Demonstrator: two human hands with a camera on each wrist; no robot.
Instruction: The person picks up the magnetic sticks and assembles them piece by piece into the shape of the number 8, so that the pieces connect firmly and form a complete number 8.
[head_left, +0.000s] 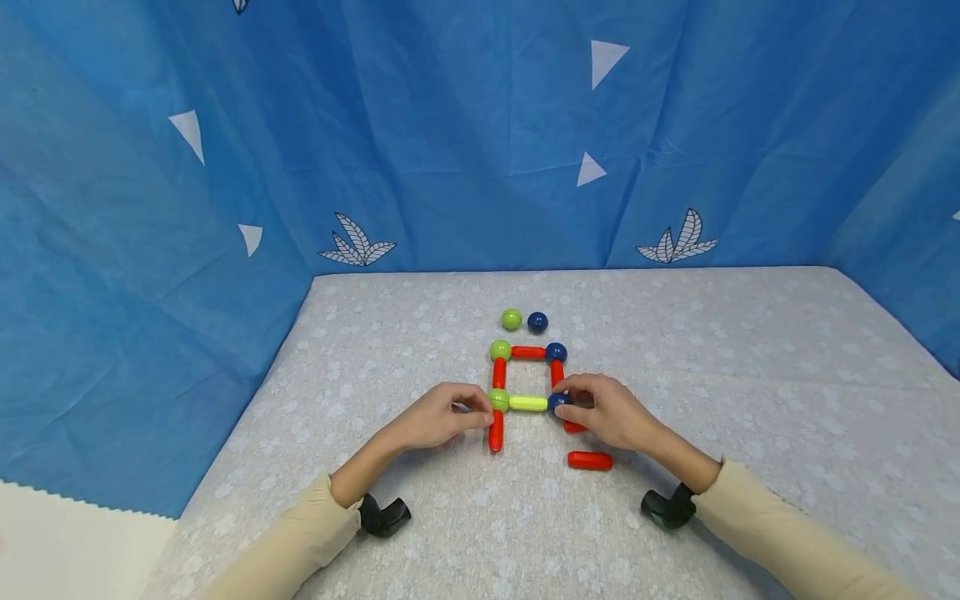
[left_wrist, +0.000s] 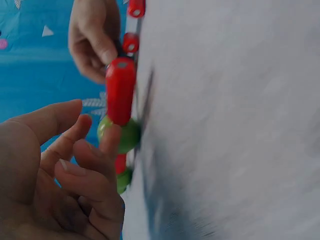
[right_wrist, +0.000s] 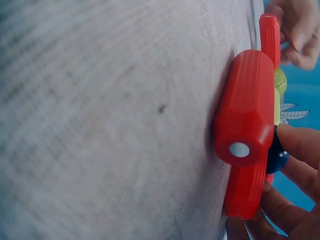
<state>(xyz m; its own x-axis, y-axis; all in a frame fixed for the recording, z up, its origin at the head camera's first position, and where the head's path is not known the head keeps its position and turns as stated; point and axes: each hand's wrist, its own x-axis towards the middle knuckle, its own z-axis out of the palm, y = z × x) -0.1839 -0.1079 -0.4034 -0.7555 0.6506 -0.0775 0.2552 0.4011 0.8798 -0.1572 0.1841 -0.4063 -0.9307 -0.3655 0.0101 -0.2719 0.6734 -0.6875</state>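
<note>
My right hand pinches a dark blue ball between thumb and fingers, at the near right corner of a square of magnetic rods and balls. Beside that ball, a red rod lies partly behind my fingers. Across the square's near side, a yellow-green rod runs to a green ball. From this green ball a red rod points toward me. My left hand is right beside that rod and ball, its fingers loosely bent and holding nothing.
A loose red rod lies nearer me than my right hand. Beyond the square stand a loose green ball and a loose blue ball. A blue curtain hangs behind the table's patterned cloth.
</note>
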